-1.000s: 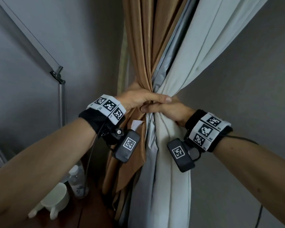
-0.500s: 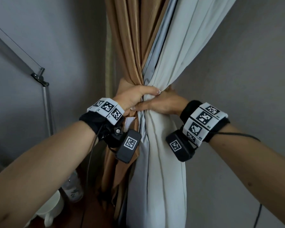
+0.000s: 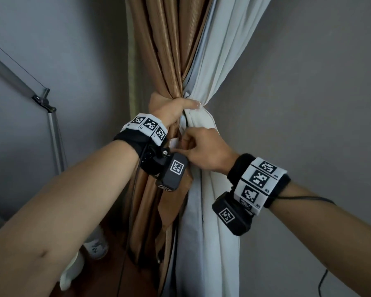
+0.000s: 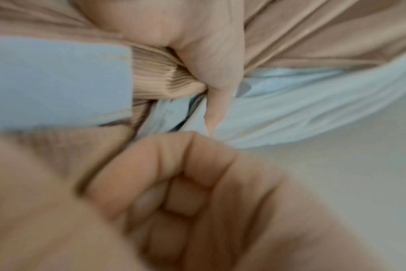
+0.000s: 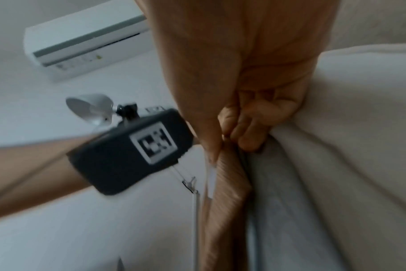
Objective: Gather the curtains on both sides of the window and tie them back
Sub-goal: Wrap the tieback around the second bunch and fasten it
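Note:
A brown curtain (image 3: 169, 50) and a pale grey-white curtain (image 3: 223, 61) hang bunched together against the wall. My left hand (image 3: 176, 112) grips the bundle at its narrowest point, the thumb lying across the pale cloth. My right hand (image 3: 199, 148) is just below it, fingers curled, pinching a fold of the brown curtain (image 5: 220, 201) beside a small white tag (image 3: 172, 143). In the left wrist view the left thumb (image 4: 211, 60) presses into the folds, and the right hand (image 4: 186, 192) shows as a blurred fist. What the curled right fingers (image 5: 250, 126) hold inside is hidden.
A metal lamp arm (image 3: 51, 125) stands at the left wall, its lamp head (image 5: 90, 108) higher up. A plastic bottle (image 3: 95, 247) and a white mug (image 3: 71, 273) sit on a wooden surface (image 3: 116, 275) below. An air conditioner (image 5: 86, 42) is on the wall.
My right hand let go of the bundle's right side and dropped below the left hand, now curled at the brown fold. The left hand kept its grip.

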### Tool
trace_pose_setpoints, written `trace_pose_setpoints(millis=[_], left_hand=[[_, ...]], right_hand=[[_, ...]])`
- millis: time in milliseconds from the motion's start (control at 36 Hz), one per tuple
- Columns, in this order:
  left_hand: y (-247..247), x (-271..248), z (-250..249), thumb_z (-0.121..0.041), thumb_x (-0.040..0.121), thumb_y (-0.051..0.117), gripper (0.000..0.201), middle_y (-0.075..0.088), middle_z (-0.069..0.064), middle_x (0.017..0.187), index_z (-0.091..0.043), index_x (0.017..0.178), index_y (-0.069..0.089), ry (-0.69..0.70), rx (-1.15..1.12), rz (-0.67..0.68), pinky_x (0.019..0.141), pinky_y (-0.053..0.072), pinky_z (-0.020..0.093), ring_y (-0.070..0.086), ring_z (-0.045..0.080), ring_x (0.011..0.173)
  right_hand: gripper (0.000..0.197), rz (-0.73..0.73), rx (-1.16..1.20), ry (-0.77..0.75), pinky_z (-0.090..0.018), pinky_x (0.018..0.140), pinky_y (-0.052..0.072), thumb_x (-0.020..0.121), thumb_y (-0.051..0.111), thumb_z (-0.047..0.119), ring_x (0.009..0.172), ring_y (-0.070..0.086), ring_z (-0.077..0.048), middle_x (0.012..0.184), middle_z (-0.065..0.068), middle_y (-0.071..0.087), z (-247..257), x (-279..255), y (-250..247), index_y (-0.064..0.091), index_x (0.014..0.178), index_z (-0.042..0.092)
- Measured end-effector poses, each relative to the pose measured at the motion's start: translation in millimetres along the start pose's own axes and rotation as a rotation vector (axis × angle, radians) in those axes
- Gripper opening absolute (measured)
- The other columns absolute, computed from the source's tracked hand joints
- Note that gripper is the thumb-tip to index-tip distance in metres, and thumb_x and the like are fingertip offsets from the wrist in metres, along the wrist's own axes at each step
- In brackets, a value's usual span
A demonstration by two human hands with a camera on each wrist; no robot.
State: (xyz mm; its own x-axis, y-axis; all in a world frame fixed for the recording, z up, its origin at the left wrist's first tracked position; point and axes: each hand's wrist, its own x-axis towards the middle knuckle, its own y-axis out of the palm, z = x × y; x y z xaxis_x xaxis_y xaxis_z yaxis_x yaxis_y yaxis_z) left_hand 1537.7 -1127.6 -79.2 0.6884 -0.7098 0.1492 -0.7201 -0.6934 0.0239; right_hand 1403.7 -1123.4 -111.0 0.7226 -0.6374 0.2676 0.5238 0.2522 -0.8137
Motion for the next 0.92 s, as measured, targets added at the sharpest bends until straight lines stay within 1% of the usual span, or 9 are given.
trace_pose_setpoints(millis=[111,278,389,500,555,667,778,861,917], left_hand=[[-2.5,0.9,1.4,-0.019,0.032,0.094,0.054,0.077,-0.003,0.081,-0.013,0.082,0.074,0.013,-0.003,0.016,0.075,0.062,0.036,0.074,0.015,0.076],[-3.5,4.4,5.2,-0.032,0.02,0.094,0.081,0.076,-0.004,0.087,-0.012,0.095,0.072,-0.004,-0.007,-0.008,0.076,0.061,0.035,0.074,0.015,0.079],[-5.6,3.3,5.2,-0.03,0.022,0.094,0.073,0.077,-0.003,0.084,-0.012,0.09,0.074,0.014,-0.011,0.005,0.075,0.061,0.038,0.074,0.016,0.078],[-8.8,3.7,5.5,-0.031,0.022,0.095,0.075,0.077,-0.004,0.084,-0.012,0.092,0.074,0.019,-0.015,0.019,0.076,0.061,0.038,0.075,0.015,0.078],[-8.5,2.4,5.4,-0.029,0.023,0.095,0.071,0.077,-0.004,0.083,-0.013,0.089,0.074,0.034,-0.022,0.021,0.076,0.061,0.038,0.075,0.015,0.078],[-7.1,1.5,4.3,-0.028,0.026,0.095,0.063,0.077,-0.004,0.081,-0.013,0.084,0.076,0.049,-0.013,0.029,0.076,0.061,0.037,0.075,0.015,0.077],[-7.6,1.1,4.2,-0.026,0.028,0.094,0.058,0.077,-0.003,0.079,-0.013,0.082,0.076,0.026,-0.018,0.039,0.073,0.062,0.038,0.075,0.016,0.074],[-7.7,0.5,4.3,-0.025,0.028,0.095,0.059,0.077,-0.005,0.08,-0.014,0.083,0.076,0.049,-0.016,0.039,0.076,0.061,0.037,0.075,0.015,0.077],[-7.7,-0.1,4.2,-0.028,0.027,0.095,0.061,0.077,-0.005,0.08,-0.014,0.083,0.076,0.048,-0.009,0.037,0.077,0.061,0.037,0.075,0.015,0.078]], right_hand=[[0.024,-0.029,-0.047,0.019,-0.034,0.066,0.05,0.082,0.071,0.031,0.072,0.056,-0.018,0.077,0.001,0.062,-13.5,-2.6,9.7,0.052,0.074,0.018],[0.035,-0.11,-0.134,0.14,-0.029,0.059,0.039,0.078,0.069,0.042,0.076,0.058,-0.023,0.081,0.0,0.061,-5.8,-8.1,11.9,0.041,0.067,0.024],[0.018,-0.078,-0.125,0.158,-0.035,0.069,0.053,0.076,0.067,0.035,0.079,0.061,-0.025,0.086,-0.002,0.065,-5.2,-9.8,14.6,0.053,0.077,0.024],[0.017,0.004,0.054,0.184,-0.021,0.073,0.05,0.076,0.08,0.022,0.078,0.062,-0.008,0.072,0.014,0.064,-10.9,-5.3,-4.3,0.065,0.073,0.029],[0.02,0.033,0.178,0.216,-0.023,0.076,0.051,0.078,0.078,0.009,0.075,0.064,-0.009,0.072,0.015,0.064,-13.9,-3.7,-11.4,0.069,0.074,0.026],[0.023,0.144,0.38,0.28,-0.028,0.056,0.056,0.093,0.055,-0.005,0.053,0.069,-0.017,0.083,-0.005,0.065,-11.6,-7.6,-11.4,0.061,0.085,0.016],[0.013,0.173,0.358,0.293,-0.038,0.062,0.06,0.098,0.054,0.013,0.066,0.065,-0.018,0.08,-0.005,0.062,-6.4,-14.0,-5.7,0.051,0.088,0.021],[0.033,0.145,0.048,0.212,-0.025,0.06,0.042,0.086,0.07,0.041,0.073,0.052,-0.008,0.084,0.009,0.053,-7.3,-18.7,-3.9,0.045,0.096,0.023],[0.038,0.116,-0.086,0.179,-0.027,0.065,0.041,0.083,0.072,0.038,0.081,0.054,-0.015,0.089,0.006,0.053,-7.5,-20.0,-2.3,0.042,0.101,0.022]])
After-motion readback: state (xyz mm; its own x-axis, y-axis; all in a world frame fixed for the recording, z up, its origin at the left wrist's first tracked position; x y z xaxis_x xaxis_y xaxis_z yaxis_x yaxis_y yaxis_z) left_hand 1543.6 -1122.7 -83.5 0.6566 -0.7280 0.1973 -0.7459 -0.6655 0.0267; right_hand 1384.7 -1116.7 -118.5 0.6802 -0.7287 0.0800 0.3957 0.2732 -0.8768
